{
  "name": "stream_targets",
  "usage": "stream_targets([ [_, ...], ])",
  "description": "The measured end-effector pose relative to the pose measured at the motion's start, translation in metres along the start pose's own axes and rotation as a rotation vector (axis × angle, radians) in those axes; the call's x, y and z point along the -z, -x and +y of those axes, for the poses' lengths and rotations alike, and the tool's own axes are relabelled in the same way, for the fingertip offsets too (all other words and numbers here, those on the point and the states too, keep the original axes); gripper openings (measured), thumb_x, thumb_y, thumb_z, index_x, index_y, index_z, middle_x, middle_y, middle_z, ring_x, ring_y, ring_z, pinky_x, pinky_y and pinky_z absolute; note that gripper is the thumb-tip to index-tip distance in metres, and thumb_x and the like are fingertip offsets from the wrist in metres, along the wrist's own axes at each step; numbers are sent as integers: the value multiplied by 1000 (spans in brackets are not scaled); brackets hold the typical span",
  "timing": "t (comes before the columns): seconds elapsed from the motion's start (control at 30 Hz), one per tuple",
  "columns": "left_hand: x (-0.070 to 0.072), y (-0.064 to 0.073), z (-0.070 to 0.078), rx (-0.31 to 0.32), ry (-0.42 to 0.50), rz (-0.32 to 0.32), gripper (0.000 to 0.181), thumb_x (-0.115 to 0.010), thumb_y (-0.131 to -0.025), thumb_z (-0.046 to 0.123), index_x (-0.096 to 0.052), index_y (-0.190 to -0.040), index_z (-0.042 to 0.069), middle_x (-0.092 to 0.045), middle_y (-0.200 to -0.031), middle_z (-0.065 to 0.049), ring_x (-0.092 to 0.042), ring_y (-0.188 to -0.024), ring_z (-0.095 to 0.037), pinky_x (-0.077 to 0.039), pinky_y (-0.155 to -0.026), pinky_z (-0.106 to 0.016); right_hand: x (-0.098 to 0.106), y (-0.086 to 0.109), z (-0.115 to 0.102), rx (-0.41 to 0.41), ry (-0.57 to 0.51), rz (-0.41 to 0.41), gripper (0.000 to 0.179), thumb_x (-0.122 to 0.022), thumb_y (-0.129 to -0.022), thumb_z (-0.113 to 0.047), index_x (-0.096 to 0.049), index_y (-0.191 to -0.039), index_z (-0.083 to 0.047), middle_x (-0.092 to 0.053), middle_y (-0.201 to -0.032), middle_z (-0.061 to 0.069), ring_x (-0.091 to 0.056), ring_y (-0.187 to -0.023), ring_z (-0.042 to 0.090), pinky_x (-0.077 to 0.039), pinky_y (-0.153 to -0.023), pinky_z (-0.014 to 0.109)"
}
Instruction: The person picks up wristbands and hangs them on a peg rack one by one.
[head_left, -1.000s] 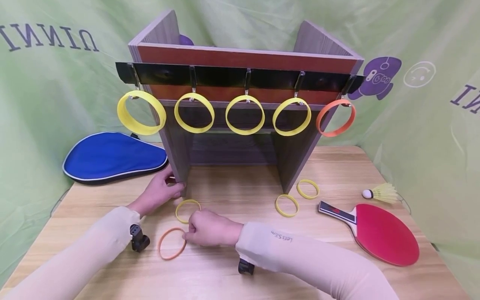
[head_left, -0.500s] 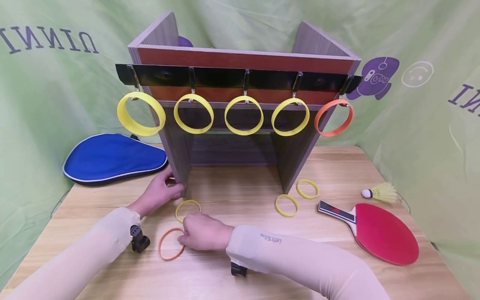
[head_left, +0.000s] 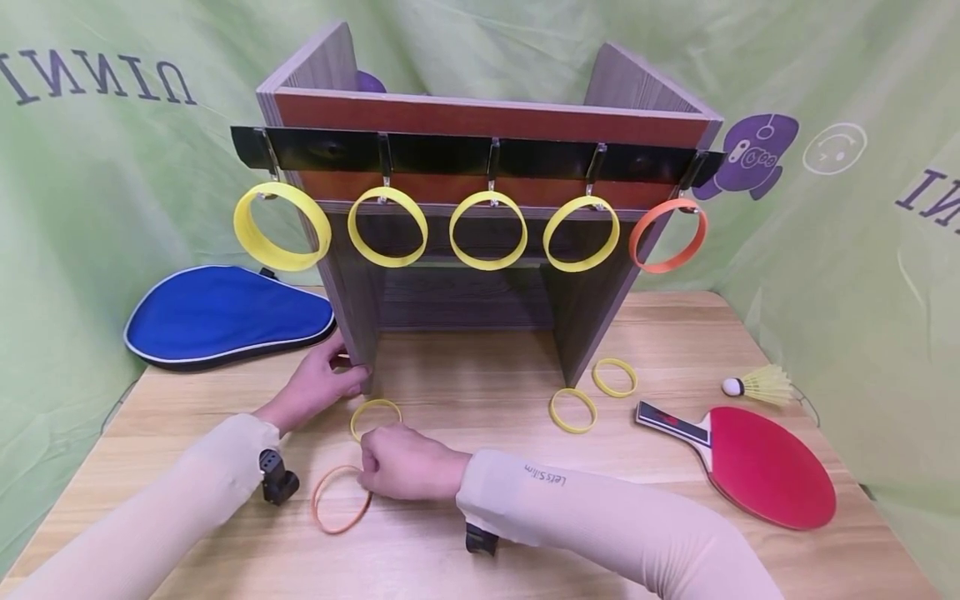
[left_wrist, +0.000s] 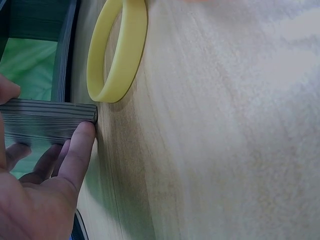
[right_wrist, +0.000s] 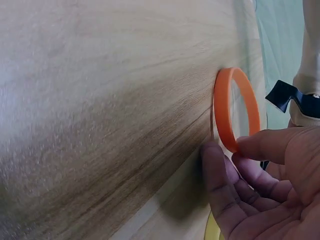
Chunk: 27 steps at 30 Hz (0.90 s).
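My left hand grips the lower front edge of the wooden stand's left side panel, thumb on one face and fingers on the other. Between thumb and fingers my right hand pinches the near right side of an orange silicone wristband. In the head view the orange band leans at a tilt by the table. A yellow wristband lies just beyond the right hand, partly covered by it. The stand carries a black strip with clips, from which several yellow bands and one orange band hang.
Two more yellow wristbands lie by the stand's right foot. Farther right are a red table tennis bat and a shuttlecock. A blue bat case lies left of the stand. Green cloth surrounds the wooden table.
My right hand has shifted slightly left. The orange wristband has tipped and moved a little toward the near edge. My left hand stays on the panel.
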<state>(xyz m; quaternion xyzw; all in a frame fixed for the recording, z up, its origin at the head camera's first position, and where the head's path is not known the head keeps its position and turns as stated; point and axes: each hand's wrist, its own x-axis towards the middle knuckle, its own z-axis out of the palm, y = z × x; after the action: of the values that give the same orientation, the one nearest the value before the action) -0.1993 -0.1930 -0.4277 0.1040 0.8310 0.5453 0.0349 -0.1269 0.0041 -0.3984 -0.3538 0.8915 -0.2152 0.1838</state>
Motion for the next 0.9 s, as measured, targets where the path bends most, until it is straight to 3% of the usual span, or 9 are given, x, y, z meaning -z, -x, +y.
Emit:
stream_targets([
  [0.17, -1, 0, 0, -2, -5, -2, 53, -66, -95, 7, -49, -145, 1, -59, -133, -32, -62, -121, -46, -60, -77, -23, -1, 1, 1, 5, -111, 30, 18, -75, -94, -16, -67, -78, -14, -55, -64, -13, -48, -54, -4, -42, -55, 10],
  [0.33, -1, 1, 0, -3, -1, 0, 53, -65, -95, 7, -49, -145, 1, -59, -133, -32, -62, -121, -46, -61, -77, -23, -6, 1, 9, -5, -350, 43, 15, -77, -92, -9, -67, -81, -9, -59, -63, -11, -50, -47, -6, -45, -53, 10],
  [0.57, 0, 1, 0, 1, 7, -4, 52, -65, -95, 7, -50, -144, 2, -59, -132, -31, -62, -121, -45, -61, -78, -25, -10, 6, 19, -58, -714, -18, 8, -76, -89, 3, -69, -92, 4, -72, -74, 10, -64, -61, 6, -52, -54, 14],
  [0.7, 0, 1, 1, -1, 5, -3, 52, -65, -94, 8, -50, -144, 2, -59, -132, -32, -62, -121, -45, -61, -78, -24, -8, 10, 25, -83, -814, -85, 8, -73, -90, 6, -72, -98, 8, -75, -82, 24, -68, -65, 11, -60, -60, 20],
  [0.9, 1, 1, 2, -6, -4, -3, 52, -66, -95, 8, -50, -144, 2, -60, -132, -31, -62, -122, -46, -60, -78, -22, -3, 16, 39, -98, -949, -131, 13, -70, -94, 6, -69, -106, 12, -74, -94, 32, -71, -70, 10, -66, -74, 29],
])
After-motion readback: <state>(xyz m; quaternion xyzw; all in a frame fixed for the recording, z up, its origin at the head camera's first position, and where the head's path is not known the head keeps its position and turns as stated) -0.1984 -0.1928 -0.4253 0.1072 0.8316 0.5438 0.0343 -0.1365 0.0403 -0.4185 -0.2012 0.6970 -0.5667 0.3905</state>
